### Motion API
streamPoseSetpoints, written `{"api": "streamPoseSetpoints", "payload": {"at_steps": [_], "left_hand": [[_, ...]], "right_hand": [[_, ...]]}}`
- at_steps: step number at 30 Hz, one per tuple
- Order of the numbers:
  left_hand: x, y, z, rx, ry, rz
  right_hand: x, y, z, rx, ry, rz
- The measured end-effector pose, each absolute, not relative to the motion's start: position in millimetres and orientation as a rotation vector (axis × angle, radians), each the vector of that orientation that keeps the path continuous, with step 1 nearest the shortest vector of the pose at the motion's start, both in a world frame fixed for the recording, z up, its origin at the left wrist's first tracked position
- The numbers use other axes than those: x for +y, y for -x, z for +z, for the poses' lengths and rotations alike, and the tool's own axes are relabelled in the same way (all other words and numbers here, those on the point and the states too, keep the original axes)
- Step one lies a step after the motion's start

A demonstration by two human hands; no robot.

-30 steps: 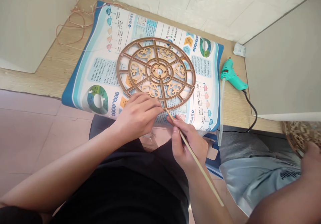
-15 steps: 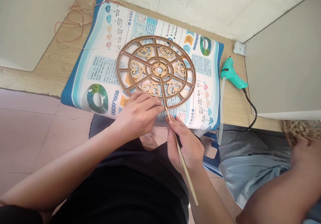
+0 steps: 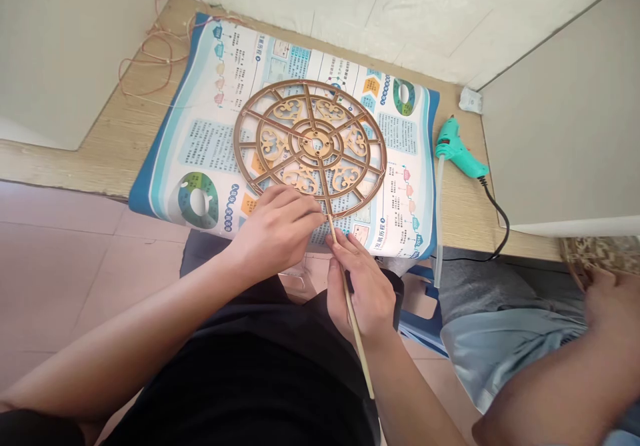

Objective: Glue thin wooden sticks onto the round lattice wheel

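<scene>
A round openwork wheel of bronze-coloured laser-cut panel (image 3: 313,143) lies flat on a printed poster mat (image 3: 210,146), with spokes, scrollwork panels and a central hub. My left hand (image 3: 277,229) rests at its lower edge, fingertips on or just over the rim. My right hand (image 3: 357,286) grips a thin wooden stick (image 3: 351,313), whose upper tip meets the wheel's lower rim beside my left fingertips. The point of contact is small and partly hidden by my fingers.
A teal hot glue gun (image 3: 457,149) with a black cord and a long glue stick (image 3: 439,219) lies to the right of the mat. A co-worker's hand (image 3: 613,306) is at the right edge beside a woven round object (image 3: 600,256). Copper wire (image 3: 150,53) lies at the back left.
The stick has swung from a slant toward a more upright line, with its lower end moving left. My right hand has shifted slightly up and left. The co-worker's hand has moved up.
</scene>
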State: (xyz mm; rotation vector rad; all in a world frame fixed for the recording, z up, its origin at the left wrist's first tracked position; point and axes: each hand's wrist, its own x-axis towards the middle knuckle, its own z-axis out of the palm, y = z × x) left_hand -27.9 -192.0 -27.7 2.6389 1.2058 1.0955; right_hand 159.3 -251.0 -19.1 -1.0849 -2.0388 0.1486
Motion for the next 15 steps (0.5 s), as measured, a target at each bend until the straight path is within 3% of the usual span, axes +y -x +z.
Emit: {"api": "streamPoseSetpoints", "payload": {"at_steps": [9,15], "left_hand": [[-192.8,27.7,-25.4,1.216,-2.618,1.079],[-192.6,28.0,-25.0,1.189,-2.599,1.087]], "right_hand": [[-241.9,-165.3,15.0,-2.082,1.23,0.346],[-230.7,-169.8,31.8,-1.988,1.408,0.696]]}}
